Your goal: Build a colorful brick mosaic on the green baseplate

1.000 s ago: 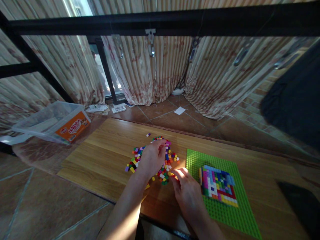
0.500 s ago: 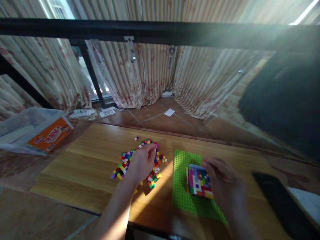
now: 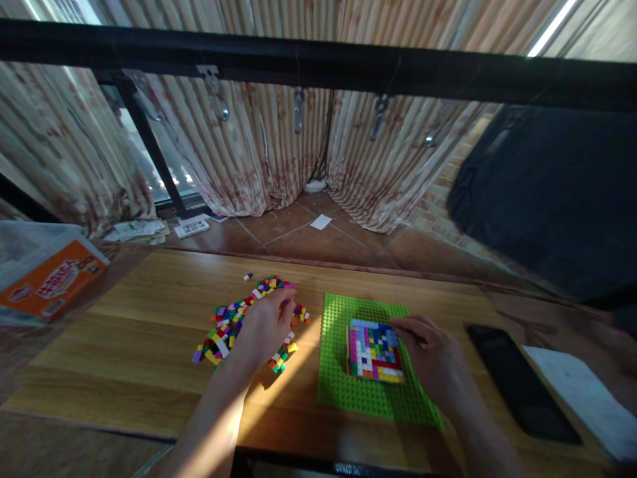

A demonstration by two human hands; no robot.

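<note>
A square block of multicoloured toy bricks (image 3: 375, 352) stands on a green studded baseplate (image 3: 333, 372). At its upper right corner are the fingertips of my right hand (image 3: 432, 348), bent and drawn together; whatever they may pinch is too small to make out. My left hand (image 3: 266, 325) hovers over or rests in a pile of loose small bricks (image 3: 231, 325) left of the baseplate. Its fingers are curled into a pinch, and the hand hides part of the pile and anything between the fingertips.
A wooden table (image 3: 129, 338) carries everything. Right of the baseplate lie a black phone-like slab (image 3: 520, 382) and a white sheet (image 3: 587, 392). A clear plastic bin with an orange label (image 3: 54, 279) is at the left. Beyond are curtains (image 3: 279, 146) and a dark bar (image 3: 318, 63).
The head view has turned right, so the table and its things sit further left in the picture. Both hands keep nearly the same places, left at the pile, right at the brick block.
</note>
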